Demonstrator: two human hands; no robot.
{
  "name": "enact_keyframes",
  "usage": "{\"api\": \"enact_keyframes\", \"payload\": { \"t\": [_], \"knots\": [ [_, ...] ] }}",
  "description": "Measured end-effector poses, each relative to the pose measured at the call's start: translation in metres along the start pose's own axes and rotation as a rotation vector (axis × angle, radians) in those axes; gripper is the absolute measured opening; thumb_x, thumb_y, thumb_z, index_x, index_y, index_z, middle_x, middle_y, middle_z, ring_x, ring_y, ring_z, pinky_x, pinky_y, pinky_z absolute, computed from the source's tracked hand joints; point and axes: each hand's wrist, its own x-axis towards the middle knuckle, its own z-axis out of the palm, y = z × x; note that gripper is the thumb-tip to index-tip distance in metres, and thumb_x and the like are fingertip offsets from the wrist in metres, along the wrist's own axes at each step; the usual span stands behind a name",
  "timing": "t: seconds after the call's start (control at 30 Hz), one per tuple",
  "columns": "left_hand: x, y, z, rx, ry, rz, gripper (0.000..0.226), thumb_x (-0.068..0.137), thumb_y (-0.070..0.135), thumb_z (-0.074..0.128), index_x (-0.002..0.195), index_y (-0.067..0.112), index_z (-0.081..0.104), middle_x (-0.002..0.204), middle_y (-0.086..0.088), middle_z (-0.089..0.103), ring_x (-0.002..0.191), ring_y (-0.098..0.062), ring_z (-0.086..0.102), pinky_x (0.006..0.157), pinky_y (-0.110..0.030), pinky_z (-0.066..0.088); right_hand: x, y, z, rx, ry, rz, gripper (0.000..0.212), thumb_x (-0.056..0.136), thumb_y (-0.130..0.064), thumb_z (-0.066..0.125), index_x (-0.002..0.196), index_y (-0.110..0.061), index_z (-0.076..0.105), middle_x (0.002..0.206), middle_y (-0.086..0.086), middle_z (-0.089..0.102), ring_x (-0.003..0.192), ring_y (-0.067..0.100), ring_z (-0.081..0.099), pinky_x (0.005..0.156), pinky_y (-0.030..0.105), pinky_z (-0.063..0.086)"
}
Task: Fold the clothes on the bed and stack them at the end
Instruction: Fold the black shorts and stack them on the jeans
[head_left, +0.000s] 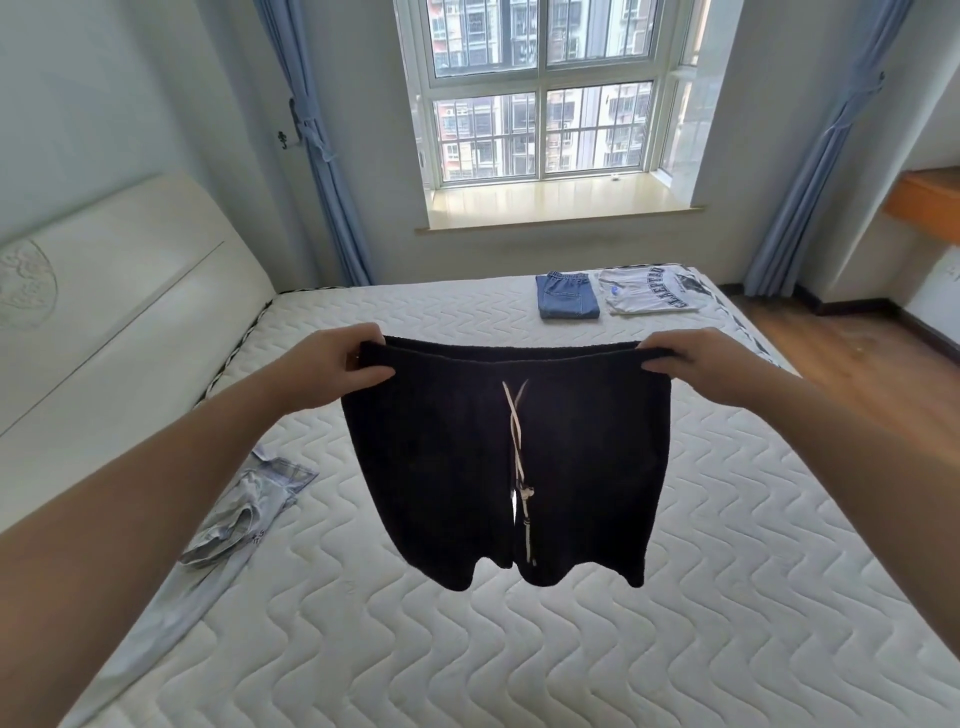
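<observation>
The left hand (347, 364) pinches the left corner of the waistband and the right hand (691, 361) pinches the right corner, each grip narrow, thumb in front and fingers curled over the band. Between them the black shorts (509, 467) hang flat and open in the middle of the frame, clear of the mattress (727, 597), their white drawstring (517, 457) dangling down the centre.

To fold these well, I would judge it best to keep the waistband taut and level, bring the two corners together so one leg lies over the other with the drawstring tucked inside, then lay the piece on the bed and smooth it before halving it.

In the upper right of the bed lie folded blue jeans (567, 295) and, just beside them, a folded white printed T-shirt (652, 295); the finished shorts likely belong there. At lower left a pale, crumpled garment (244, 514) lies unfolded, apparently the remaining piece.
</observation>
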Motion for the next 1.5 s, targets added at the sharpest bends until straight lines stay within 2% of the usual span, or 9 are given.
{"api": "enact_keyframes", "payload": {
  "t": [0.13,0.37,0.67,0.8,0.93,1.0,1.2,1.33,1.5],
  "knots": [
    [0.003,0.003,0.004,-0.279,0.047,-0.079,0.016,0.090,0.037,0.069,0.093,0.038,0.053,0.069,0.012,0.065,0.063,-0.001,0.060,0.059,-0.012,0.047,0.002,-0.008,0.001,0.248,-0.008,0.132,0.010,0.097,-0.030,0.059,0.088,-0.028,0.063,0.086,-0.003,0.069,0.081,0.016,0.066,0.076,0.029,0.050],
    [0.009,0.029,0.019,-0.919,0.094,-0.284,0.040,0.090,0.042,0.066,0.123,0.021,0.065,0.116,0.000,0.072,0.110,-0.020,0.068,0.101,-0.044,0.050,0.010,-0.038,0.013,1.087,0.118,0.395,0.018,0.098,-0.018,0.055,0.109,-0.011,0.068,0.096,0.003,0.075,0.078,0.010,0.069,0.057,0.020,0.051],
    [0.005,0.089,0.040,-1.238,0.441,-0.400,0.018,0.100,0.030,0.056,0.110,0.019,0.066,0.100,0.002,0.077,0.091,-0.016,0.073,0.066,-0.026,0.059,0.004,-0.091,0.019,1.465,0.098,0.479,0.021,0.097,-0.012,0.052,0.106,-0.003,0.068,0.095,0.011,0.076,0.076,0.017,0.073,0.057,0.025,0.057],
    [0.002,0.113,0.051,-0.969,0.537,-0.328,0.008,0.093,0.046,0.061,0.097,0.039,0.063,0.092,0.019,0.072,0.088,-0.008,0.070,0.075,-0.024,0.056,-0.001,-0.120,0.024,1.352,0.051,0.301,0.025,0.101,-0.009,0.047,0.120,-0.011,0.062,0.111,0.009,0.073,0.095,0.018,0.072,0.068,0.028,0.058],
    [-0.002,0.133,0.068,-0.526,0.571,-0.250,0.018,0.094,0.050,0.056,0.100,0.036,0.065,0.094,0.022,0.068,0.089,0.001,0.064,0.084,-0.024,0.051,-0.008,-0.147,0.031,1.105,0.078,0.182,0.027,0.102,-0.014,0.048,0.126,-0.018,0.061,0.114,-0.001,0.072,0.106,0.014,0.068,0.093,0.032,0.054],
    [-0.004,0.140,0.076,-0.408,0.626,-0.189,0.020,0.095,0.048,0.055,0.105,0.034,0.065,0.084,0.033,0.064,0.082,0.011,0.062,0.080,-0.009,0.047,-0.011,-0.157,0.032,1.071,0.091,0.152,0.026,0.103,-0.017,0.048,0.123,-0.018,0.063,0.113,-0.003,0.073,0.107,0.014,0.068,0.100,0.035,0.050],
    [-0.009,0.153,0.084,-0.398,0.669,-0.131,0.028,0.094,0.049,0.051,0.108,0.031,0.069,0.078,0.035,0.065,0.080,0.011,0.062,0.070,-0.002,0.045,-0.024,-0.171,0.036,1.195,-0.032,0.035,0.032,0.102,-0.030,0.043,0.119,-0.027,0.069,0.121,-0.002,0.070,0.116,0.013,0.063,0.088,0.017,0.052],
    [-0.012,0.157,0.075,-0.421,0.633,-0.105,0.060,0.083,0.078,0.037,0.118,0.037,0.064,0.087,0.039,0.064,0.089,0.017,0.059,0.074,-0.001,0.045,-0.030,-0.171,0.029,1.430,-0.276,-0.022,0.054,0.099,-0.048,0.028,0.139,-0.019,0.052,0.141,0.001,0.057,0.133,0.012,0.049,0.103,0.021,0.045],
    [-0.013,0.151,0.064,-0.411,0.450,0.029,0.067,0.066,0.064,0.075,0.122,0.068,0.038,0.114,0.049,0.053,0.106,0.023,0.052,0.081,0.006,0.035,-0.024,-0.157,0.023,1.549,-0.386,-0.041,0.069,0.095,-0.049,0.021,0.151,-0.011,0.032,0.149,0.004,0.047,0.139,0.015,0.042,0.119,0.036,0.023]
  ]
}}
